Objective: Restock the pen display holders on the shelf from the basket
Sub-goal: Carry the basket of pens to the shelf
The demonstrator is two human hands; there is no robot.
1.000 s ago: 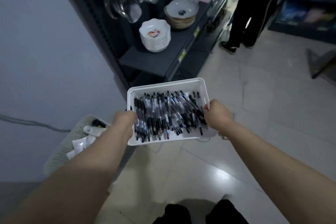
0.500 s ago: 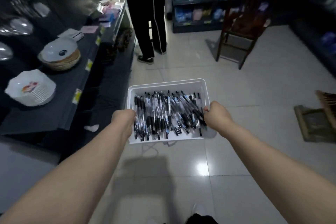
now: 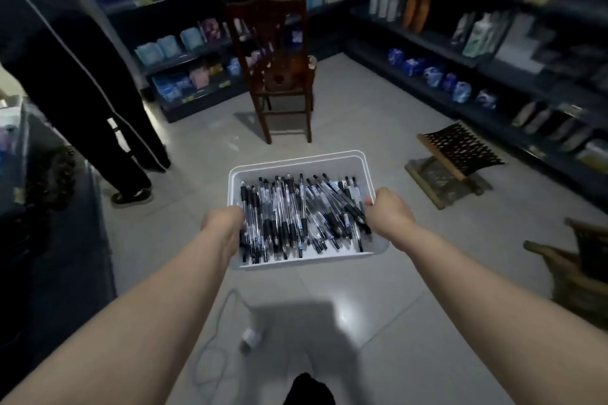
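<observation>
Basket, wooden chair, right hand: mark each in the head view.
basket [image 3: 296, 166], head view, far wall below the rim.
wooden chair [image 3: 263, 10], head view, upper backrest.
right hand [image 3: 390, 214], head view, back of the hand.

The person has swung right with the basket [image 3: 297, 164], so the dish shelf and grey wall have dropped out of view. Now the wooden chair [image 3: 279, 69] is dead ahead, the bystander in black [image 3: 82, 82] has slid to the left, and stocked shelves [image 3: 526, 89] fill the right.
</observation>
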